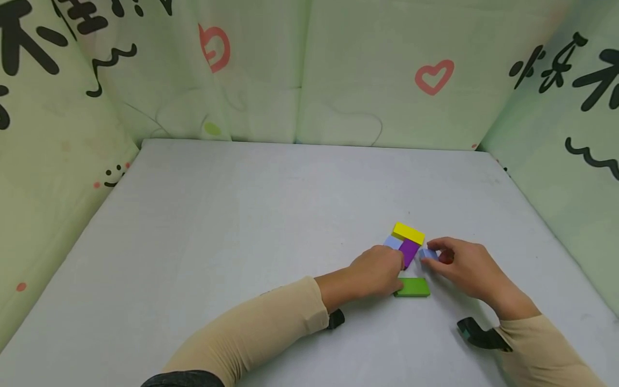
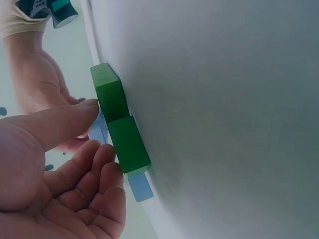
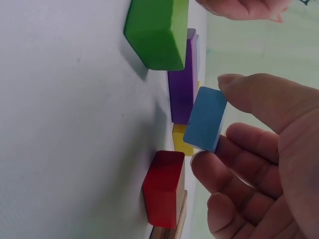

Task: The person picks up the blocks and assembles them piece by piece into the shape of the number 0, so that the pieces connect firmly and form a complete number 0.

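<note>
My right hand [image 1: 466, 269] pinches a light blue block [image 3: 205, 118] between thumb and fingers, just right of a cluster of blocks. In that cluster a yellow block [image 1: 408, 233] lies along the far side, touching a purple block [image 1: 409, 252] and another light blue block [image 1: 394, 242]. My left hand [image 1: 377, 270] is beside the purple block, its fingers curled. Its thumb tip reaches a green block [image 1: 415, 287] nearer me. The left wrist view shows a second green block [image 2: 130, 145] at those fingers; I cannot tell whether they grip it.
A red block [image 3: 164, 189] and a brown wooden piece [image 3: 180, 219] appear in the right wrist view, hidden behind the right hand in the head view. The white table [image 1: 242, 215] is bordered by a patterned light green curtain [image 1: 338, 70] at the back and sides.
</note>
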Action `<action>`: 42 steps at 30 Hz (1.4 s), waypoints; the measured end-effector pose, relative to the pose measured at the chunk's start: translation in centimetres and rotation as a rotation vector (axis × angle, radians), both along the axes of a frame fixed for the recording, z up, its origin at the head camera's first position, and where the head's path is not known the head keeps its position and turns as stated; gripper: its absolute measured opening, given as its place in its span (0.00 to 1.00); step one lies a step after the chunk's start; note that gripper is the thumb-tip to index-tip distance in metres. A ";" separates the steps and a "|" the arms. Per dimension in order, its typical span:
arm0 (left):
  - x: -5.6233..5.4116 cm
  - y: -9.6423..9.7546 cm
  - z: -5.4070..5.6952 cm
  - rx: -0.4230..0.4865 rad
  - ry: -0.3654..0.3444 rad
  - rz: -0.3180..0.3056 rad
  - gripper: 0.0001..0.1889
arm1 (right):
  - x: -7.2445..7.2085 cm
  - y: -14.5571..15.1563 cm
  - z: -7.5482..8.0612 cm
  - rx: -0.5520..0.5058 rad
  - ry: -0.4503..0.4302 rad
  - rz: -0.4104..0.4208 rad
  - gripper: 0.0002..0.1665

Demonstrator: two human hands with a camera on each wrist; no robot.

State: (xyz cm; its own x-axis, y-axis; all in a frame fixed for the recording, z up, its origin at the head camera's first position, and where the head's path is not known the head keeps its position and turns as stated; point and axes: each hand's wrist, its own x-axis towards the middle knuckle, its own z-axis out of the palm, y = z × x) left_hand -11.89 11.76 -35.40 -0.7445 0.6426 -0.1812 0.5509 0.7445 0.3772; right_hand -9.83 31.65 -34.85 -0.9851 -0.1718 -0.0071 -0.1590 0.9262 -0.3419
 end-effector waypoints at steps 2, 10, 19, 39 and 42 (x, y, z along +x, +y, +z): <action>0.0 0.0 0.0 -0.001 0.003 0.002 0.09 | 0.1 0.0 -0.1 0.002 0.002 0.000 0.23; 0.0 0.0 -0.1 0.003 0.008 -0.001 0.09 | 0.4 0.1 -0.3 0.001 0.003 0.004 0.22; 0.0 0.0 -0.2 0.004 0.007 0.002 0.11 | 0.8 0.0 -0.4 -0.007 0.041 0.023 0.20; -0.1 0.1 -0.2 -0.009 0.013 -0.003 0.12 | 0.5 -0.4 -0.4 0.066 0.016 0.065 0.22; -0.1 0.1 -0.2 -0.011 0.018 -0.008 0.12 | 0.5 -0.6 -0.4 0.071 0.010 0.063 0.22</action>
State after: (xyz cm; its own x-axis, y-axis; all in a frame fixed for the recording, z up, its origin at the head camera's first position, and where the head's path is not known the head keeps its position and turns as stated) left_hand -12.03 11.86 -35.63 -0.7422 0.6470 -0.1749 0.5636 0.7437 0.3594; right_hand -9.35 31.07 -35.21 -0.9725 -0.2327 -0.0116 -0.2208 0.9360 -0.2740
